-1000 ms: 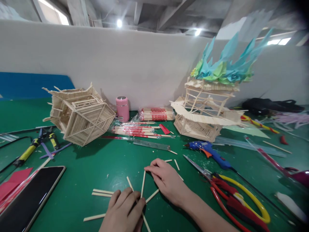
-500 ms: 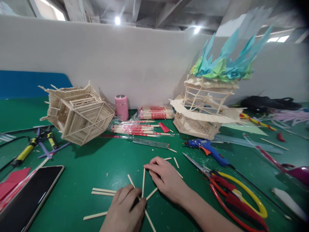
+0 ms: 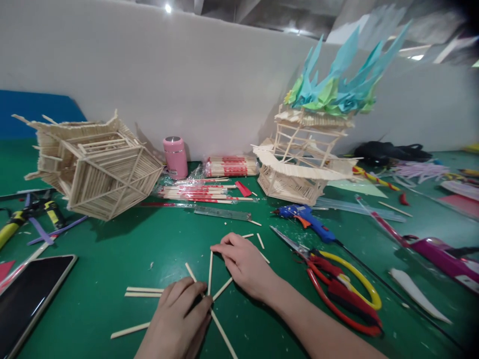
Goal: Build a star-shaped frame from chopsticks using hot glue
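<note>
Several thin wooden sticks (image 3: 221,329) lie on the green table and meet near the fingertips of my left hand (image 3: 177,314). That hand is closed, its fingers pressing on the sticks at their meeting point. My right hand (image 3: 247,267) pinches the far end of one short wooden stick (image 3: 210,274), whose near end reaches the meeting point. Another stick (image 3: 223,288) slants from there toward the right hand and passes under it. Left of my left hand lie two parallel sticks (image 3: 144,292) and a single one (image 3: 129,330), their right ends hidden by the hand.
Scissors (image 3: 329,289) with red and yellow handles and a blue glue gun (image 3: 307,219) lie right. Behind stand two stick-built models (image 3: 112,174) (image 3: 292,184), a pink flask (image 3: 175,158) and packed sticks (image 3: 232,166). A phone (image 3: 37,299) and pliers (image 3: 54,214) are at left.
The view has turned a little right and downward, so everything sits farther left in it. Both hands keep nearly the same hold on the sticks.
</note>
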